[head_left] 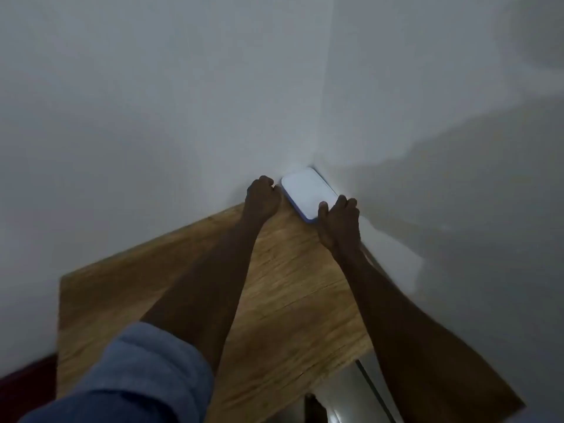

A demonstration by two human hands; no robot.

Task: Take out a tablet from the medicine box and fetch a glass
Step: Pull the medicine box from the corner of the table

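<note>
Two hands at medicine box [308, 192], long axis diagonal toward wall corner, left hand [263, 195] curled beside, right hand [338, 218] gripping near end

The person's left arm wears a blue sleeve [146, 370] of soft, denim-like cloth, rolled or pushed up into a thick bunched cuff just above the elbow, with folds showing along its edge. Below the cuff the left forearm is bare to the left hand [262, 198]. The right forearm is bare along all its visible length to the right hand [338, 222]. No rings, watch or bands are visible on either.
</note>
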